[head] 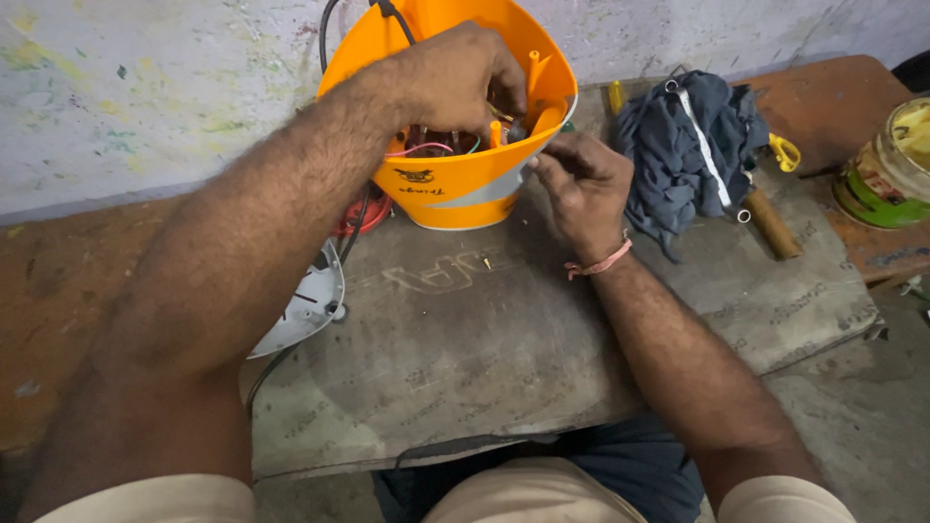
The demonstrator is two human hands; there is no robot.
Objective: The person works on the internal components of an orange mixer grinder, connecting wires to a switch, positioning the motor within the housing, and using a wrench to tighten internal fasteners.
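Reaching into the orange shell (455, 189), the left hand (455, 77) pinches its wires (426, 148). The right hand (581, 184) curls closed at the rim, near the board's (465, 339) far edge; what it grips, I cannot tell.

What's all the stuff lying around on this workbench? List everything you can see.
Plastic housing: one, orange, back centre, open top, wires inside.
Cable: one, black, running into the housing.
White cover: one, left of centre on the board.
Red part: one, behind the housing's left side.
Board: one, grey, the work surface.
Small screw: one, on the board.
Cloth: one, dark grey, bunched at right.
Wooden handle: one, brown, beside the cloth.
Tin: one, green, far right.
Left hand: inside the housing.
Right hand: at the housing's rim, pink wristband.
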